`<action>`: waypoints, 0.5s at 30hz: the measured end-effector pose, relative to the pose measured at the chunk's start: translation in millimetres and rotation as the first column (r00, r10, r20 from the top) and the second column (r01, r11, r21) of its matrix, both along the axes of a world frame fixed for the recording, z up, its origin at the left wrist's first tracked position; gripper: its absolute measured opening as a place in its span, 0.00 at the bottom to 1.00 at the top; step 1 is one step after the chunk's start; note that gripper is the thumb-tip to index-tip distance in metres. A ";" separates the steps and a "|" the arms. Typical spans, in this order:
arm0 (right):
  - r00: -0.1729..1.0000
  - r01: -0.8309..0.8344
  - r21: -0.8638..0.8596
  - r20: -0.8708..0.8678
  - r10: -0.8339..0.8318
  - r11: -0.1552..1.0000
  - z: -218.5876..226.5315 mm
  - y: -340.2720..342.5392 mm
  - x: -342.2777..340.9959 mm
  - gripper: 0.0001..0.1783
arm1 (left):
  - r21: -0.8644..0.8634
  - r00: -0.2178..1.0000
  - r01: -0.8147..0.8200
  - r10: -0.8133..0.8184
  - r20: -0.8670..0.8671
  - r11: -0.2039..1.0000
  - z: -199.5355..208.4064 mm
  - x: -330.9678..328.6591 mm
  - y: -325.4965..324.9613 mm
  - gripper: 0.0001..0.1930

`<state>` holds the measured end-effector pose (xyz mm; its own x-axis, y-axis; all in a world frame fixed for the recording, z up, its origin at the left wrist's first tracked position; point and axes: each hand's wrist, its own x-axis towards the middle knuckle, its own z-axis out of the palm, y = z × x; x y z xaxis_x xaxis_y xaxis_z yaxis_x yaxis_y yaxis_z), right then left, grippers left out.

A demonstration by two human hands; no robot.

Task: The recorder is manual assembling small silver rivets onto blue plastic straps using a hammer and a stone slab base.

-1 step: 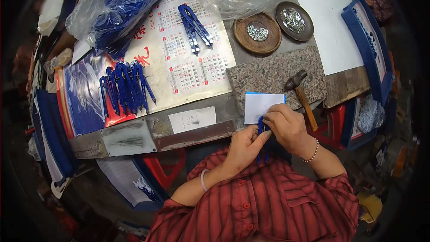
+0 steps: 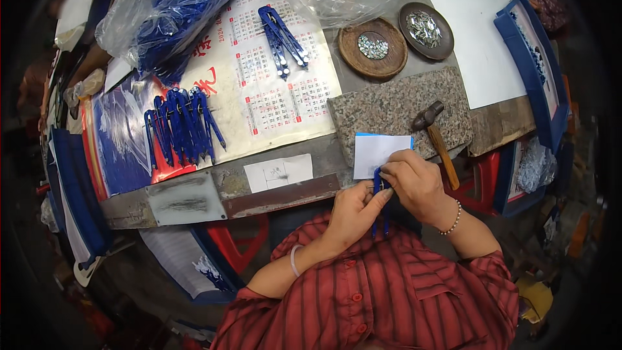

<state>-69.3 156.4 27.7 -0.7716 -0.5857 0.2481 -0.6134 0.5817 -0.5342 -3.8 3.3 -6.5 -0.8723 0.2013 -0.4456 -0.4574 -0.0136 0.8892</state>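
Observation:
My left hand (image 2: 350, 214) and my right hand (image 2: 418, 185) meet at the table's front edge around a blue drawing compass (image 2: 376, 179). The left thumb and fingers pinch it from the side. At its top, the right fingertips are closed on it and hide part of the hinge. Its two legs point down toward my shirt. Just beyond the hands, a white paper pad (image 2: 376, 152) with a blue edge lies against a speckled stone slab (image 2: 398, 104). A wooden-handled hammer (image 2: 441, 149) rests with its head on the slab, right of my hands.
Left on the table lies a bunch of blue compasses (image 2: 178, 126), with a few more compasses (image 2: 282, 42) on a calendar sheet (image 2: 288, 107). Behind the slab stand a wooden bowl (image 2: 348, 52) and a dark bowl (image 2: 447, 39) of small metal parts. A plastic bag (image 2: 123, 16) holds blue pieces.

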 end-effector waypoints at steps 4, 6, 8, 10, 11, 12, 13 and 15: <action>1.000 0.019 -0.023 0.011 -0.018 1.000 0.2 -1.0 0.7 0.09 | -0.003 1.000 0.002 -0.003 -0.007 1.000 -0.3 0.0 -0.5 0.12; 1.000 0.021 -0.030 0.003 -0.021 0.999 0.4 -1.0 0.9 0.09 | -0.009 1.000 0.000 0.000 -0.007 1.000 -1.1 0.9 -0.6 0.12; 0.996 0.037 -0.060 0.082 -0.032 0.998 1.7 -0.7 0.5 0.09 | -0.016 1.000 -0.004 0.004 -0.006 1.000 -2.4 1.2 -0.9 0.12; 0.991 0.042 -0.096 0.127 -0.029 0.995 1.6 1.9 0.5 0.09 | -0.032 1.000 0.012 -0.013 -0.014 0.999 -3.3 1.3 -1.0 0.12; 0.985 0.050 -0.131 0.173 -0.026 0.990 1.5 2.6 0.5 0.09 | -0.033 1.000 0.012 -0.012 -0.015 0.999 -3.7 1.5 -1.2 0.12; 0.985 0.050 -0.131 0.172 -0.026 0.990 1.5 3.0 0.6 0.09 | -0.028 1.000 0.011 -0.012 -0.010 1.000 -4.1 1.7 -0.9 0.12; 0.985 0.050 -0.134 0.170 -0.026 0.990 1.5 3.2 0.8 0.09 | -0.023 1.000 0.011 -0.011 -0.005 1.000 -4.2 1.8 -0.5 0.12; 0.986 0.050 -0.136 0.167 -0.027 0.989 1.8 3.3 1.0 0.09 | -0.029 1.000 0.013 -0.013 -0.006 0.999 -2.5 1.4 -0.8 0.12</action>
<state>-68.3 159.7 29.5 -0.8299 -0.5232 0.1935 -0.4893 0.5160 -0.7031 -2.4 2.6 -9.0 -0.8722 0.1999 -0.4464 -0.4522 0.0181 0.8917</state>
